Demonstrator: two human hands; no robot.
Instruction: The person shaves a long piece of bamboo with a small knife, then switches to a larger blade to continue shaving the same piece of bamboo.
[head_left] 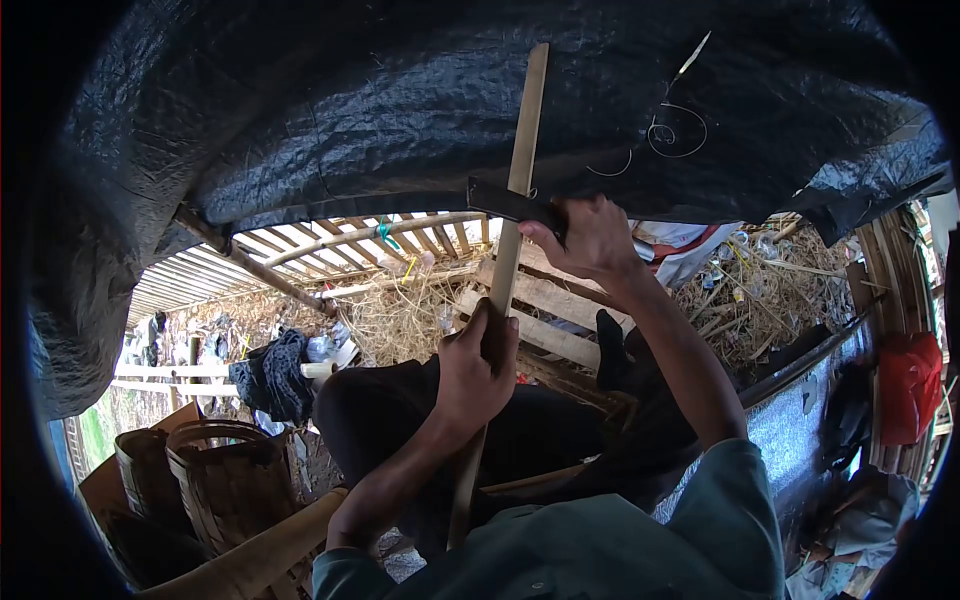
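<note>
Strip (528,120) is running lengthwise away from your body, its near end dropping between your forearms and its far end lying over the dark sheet (400,95). Your left hand (472,378) is closing around it below the knife (497,199), fingers wrapped and thumb lying along its right side, probably so that it is neither twisting nor sliding. Your right hand (597,240), to the right of the strip, is making a closed fist on the knife's handle, with the thumb pointing in toward the strip. That grip is likely giving you control over the blade's angle, as the blade is crossing the strip and poking out past its left side. Both hands are working near each other, yet your left fingers are sitting nearer your body than the blade, which is seemingly keeping them clear of the edge. A thin curl (706,130) is lying on the sheet to the right of the strip's far part. Your legs (370,405) are spreading to either side of the strip, perhaps leaving room for its lower length, while baskets (228,485) are standing well to its left.
</note>
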